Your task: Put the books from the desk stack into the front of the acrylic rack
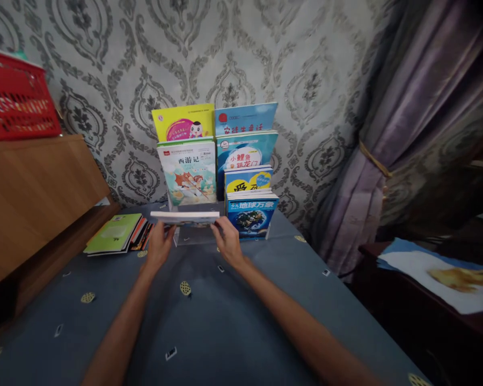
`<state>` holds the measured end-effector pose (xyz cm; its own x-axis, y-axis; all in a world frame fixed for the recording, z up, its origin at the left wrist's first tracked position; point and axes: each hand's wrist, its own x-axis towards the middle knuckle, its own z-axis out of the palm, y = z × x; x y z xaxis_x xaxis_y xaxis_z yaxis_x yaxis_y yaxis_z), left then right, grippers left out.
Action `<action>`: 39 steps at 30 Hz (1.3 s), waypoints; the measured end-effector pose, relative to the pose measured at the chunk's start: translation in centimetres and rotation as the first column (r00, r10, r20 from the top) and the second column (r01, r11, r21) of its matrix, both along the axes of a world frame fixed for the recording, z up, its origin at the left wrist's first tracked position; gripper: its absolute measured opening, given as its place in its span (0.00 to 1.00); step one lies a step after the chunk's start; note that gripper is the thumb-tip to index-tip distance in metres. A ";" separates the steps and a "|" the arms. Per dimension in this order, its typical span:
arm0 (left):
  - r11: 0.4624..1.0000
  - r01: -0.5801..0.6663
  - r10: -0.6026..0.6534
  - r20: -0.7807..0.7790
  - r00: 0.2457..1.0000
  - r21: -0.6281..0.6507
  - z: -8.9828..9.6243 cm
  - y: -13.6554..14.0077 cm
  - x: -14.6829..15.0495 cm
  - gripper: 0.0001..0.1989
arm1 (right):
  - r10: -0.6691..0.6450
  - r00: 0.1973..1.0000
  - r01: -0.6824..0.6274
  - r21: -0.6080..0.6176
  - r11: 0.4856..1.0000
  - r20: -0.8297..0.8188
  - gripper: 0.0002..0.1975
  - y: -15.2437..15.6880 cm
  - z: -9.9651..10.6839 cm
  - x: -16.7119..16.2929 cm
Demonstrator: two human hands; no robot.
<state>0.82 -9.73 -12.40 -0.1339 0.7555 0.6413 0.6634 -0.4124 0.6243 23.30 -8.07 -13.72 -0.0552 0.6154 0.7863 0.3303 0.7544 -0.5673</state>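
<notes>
Between my two hands a thin book [185,215] is held almost level, its pale page edge facing me. My left hand [160,246] grips its left end and my right hand [227,241] its right end. Just beyond it, a clear book rack [197,236] stands on the table, its lower left front holding nothing. Behind the held book a white-and-green picture book [191,174] stands upright, with a yellow book [185,122] further back. In the right column stand a blue Earth book [251,217], a blue-and-yellow book [247,181] and two light blue books behind.
A stack of books [115,234] with a green one on top lies left of the rack. A wooden cabinet [36,187] bears a red basket [18,99]. At the right are a purple curtain [354,177] and a dark stand with a cloth [426,273]. Patterned wallpaper is behind.
</notes>
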 end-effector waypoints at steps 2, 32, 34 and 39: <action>1.000 0.009 -0.009 0.001 1.000 0.004 0.3 0.4 0.0 0.13 | -0.009 1.000 0.009 -0.004 1.000 0.020 0.11 0.2 0.3 -0.1; 0.996 0.030 -0.023 -0.086 0.996 0.081 4.7 5.9 -0.5 0.09 | -0.087 0.996 0.090 0.091 0.992 -0.034 0.11 4.1 4.4 -1.2; 0.997 0.012 -0.005 -0.094 0.996 0.080 5.0 6.2 -0.7 0.08 | -0.094 0.995 0.097 0.103 0.990 -0.038 0.11 4.9 4.6 -1.5; 0.995 -0.016 0.031 -0.153 0.988 0.098 4.8 6.8 -0.8 0.04 | -0.117 0.992 0.120 0.094 0.988 -0.041 0.13 6.4 4.3 -1.9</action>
<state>0.05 -2.91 -7.63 -0.0445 0.6872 0.7251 0.7588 -0.4488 0.4719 21.43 -1.67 -9.41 0.0420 0.5375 0.8422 0.4018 0.7627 -0.5068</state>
